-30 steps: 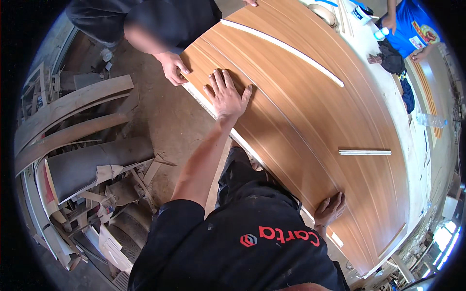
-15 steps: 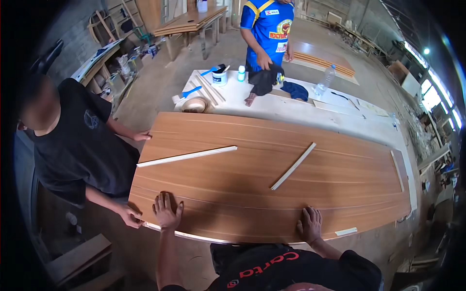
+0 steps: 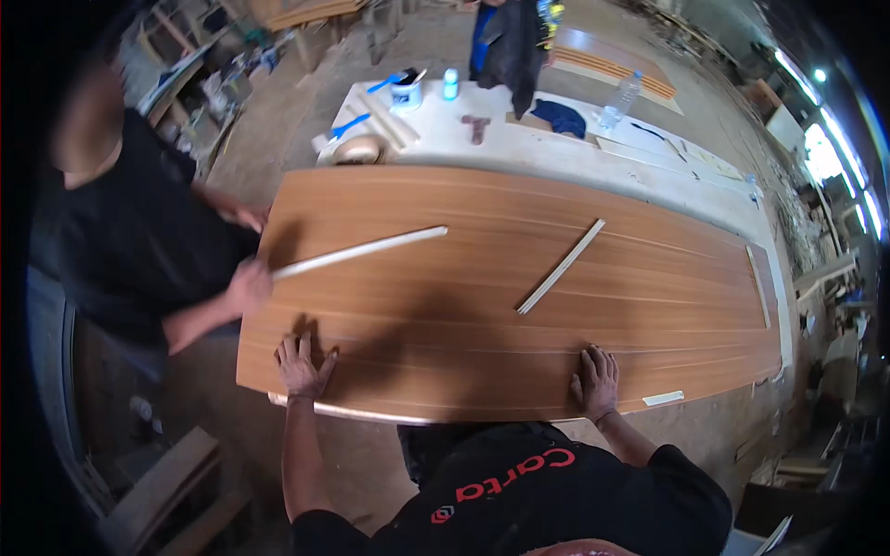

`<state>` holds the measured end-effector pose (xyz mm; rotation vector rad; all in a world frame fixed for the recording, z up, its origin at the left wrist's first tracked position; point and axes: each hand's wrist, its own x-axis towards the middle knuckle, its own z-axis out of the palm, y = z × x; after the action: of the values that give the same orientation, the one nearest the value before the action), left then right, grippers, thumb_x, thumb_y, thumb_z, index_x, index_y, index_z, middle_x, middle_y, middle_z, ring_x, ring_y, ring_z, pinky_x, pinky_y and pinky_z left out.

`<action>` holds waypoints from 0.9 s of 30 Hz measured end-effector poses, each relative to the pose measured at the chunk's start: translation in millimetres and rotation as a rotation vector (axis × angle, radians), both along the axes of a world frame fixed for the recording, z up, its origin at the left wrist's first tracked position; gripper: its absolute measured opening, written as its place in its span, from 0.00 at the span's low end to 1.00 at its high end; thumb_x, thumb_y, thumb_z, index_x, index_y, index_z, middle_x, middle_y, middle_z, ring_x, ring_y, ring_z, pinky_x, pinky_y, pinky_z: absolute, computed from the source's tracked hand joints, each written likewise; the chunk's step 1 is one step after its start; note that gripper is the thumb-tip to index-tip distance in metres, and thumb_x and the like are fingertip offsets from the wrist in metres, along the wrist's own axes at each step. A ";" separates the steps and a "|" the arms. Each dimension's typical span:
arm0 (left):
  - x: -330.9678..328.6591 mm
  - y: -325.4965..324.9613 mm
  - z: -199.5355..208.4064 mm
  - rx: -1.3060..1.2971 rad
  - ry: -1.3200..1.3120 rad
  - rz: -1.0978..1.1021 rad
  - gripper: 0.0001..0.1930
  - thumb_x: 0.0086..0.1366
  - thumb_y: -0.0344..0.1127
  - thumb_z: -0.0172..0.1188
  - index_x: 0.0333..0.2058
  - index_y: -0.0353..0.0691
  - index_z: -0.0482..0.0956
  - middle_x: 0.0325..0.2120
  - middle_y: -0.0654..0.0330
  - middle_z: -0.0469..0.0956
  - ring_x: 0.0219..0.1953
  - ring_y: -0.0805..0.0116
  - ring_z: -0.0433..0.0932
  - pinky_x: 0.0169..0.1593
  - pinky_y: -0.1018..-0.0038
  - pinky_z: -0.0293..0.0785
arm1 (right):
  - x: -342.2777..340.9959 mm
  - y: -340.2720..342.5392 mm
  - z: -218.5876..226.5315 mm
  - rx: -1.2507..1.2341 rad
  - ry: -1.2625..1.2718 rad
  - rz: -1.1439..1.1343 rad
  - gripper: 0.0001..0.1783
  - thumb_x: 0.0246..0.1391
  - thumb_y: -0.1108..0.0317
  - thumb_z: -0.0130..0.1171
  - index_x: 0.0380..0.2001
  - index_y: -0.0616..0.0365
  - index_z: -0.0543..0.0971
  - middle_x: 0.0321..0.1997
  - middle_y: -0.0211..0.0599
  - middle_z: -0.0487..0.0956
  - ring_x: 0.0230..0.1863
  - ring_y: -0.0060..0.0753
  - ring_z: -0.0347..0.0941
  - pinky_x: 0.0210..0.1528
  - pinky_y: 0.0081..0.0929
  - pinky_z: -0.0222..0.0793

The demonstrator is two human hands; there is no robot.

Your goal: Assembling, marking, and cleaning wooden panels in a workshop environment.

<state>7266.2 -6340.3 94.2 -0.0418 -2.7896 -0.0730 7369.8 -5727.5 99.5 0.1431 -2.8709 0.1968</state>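
A long brown panel (image 3: 487, 278) with pale lengthwise streaks lies flat, stretching left to right

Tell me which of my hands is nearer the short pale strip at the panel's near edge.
Right. Your right hand rests on the panel just left of the short pale strip; your left hand rests much farther left.
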 end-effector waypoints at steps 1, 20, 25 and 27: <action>3.4 1.6 -2.9 0.017 -0.050 0.058 0.37 0.59 0.65 0.66 0.58 0.42 0.77 0.56 0.49 0.74 0.53 0.45 0.74 0.57 0.54 0.70 | -2.3 0.6 -1.5 -0.028 0.045 0.016 0.34 0.55 0.57 0.59 0.64 0.61 0.72 0.70 0.52 0.69 0.69 0.58 0.64 0.74 0.54 0.53; 7.6 -9.8 -1.4 0.223 -0.101 0.090 0.39 0.60 0.68 0.65 0.59 0.43 0.78 0.48 0.55 0.82 0.43 0.55 0.84 0.49 0.63 0.78 | -1.4 -2.7 -13.2 -0.027 -0.081 0.099 0.32 0.64 0.56 0.52 0.68 0.59 0.68 0.71 0.53 0.67 0.69 0.61 0.64 0.70 0.52 0.57; 3.1 -4.9 4.7 0.170 -0.107 0.300 0.42 0.60 0.75 0.59 0.58 0.44 0.78 0.46 0.56 0.81 0.44 0.55 0.84 0.51 0.61 0.79 | -1.9 -4.2 -15.1 -0.041 -0.074 0.111 0.31 0.65 0.56 0.51 0.68 0.58 0.67 0.71 0.52 0.67 0.69 0.61 0.64 0.70 0.52 0.57; 1.8 -2.6 5.3 0.162 -0.113 0.361 0.43 0.59 0.77 0.58 0.58 0.45 0.77 0.46 0.56 0.81 0.45 0.55 0.84 0.51 0.61 0.79 | -1.1 -4.4 -15.5 -0.037 -0.078 0.108 0.31 0.66 0.56 0.50 0.68 0.57 0.67 0.71 0.52 0.67 0.68 0.61 0.64 0.70 0.52 0.57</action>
<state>7268.0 -6342.9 99.4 0.5185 -2.8435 -0.2156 7368.6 -5731.9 83.9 0.2903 -2.9367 0.2816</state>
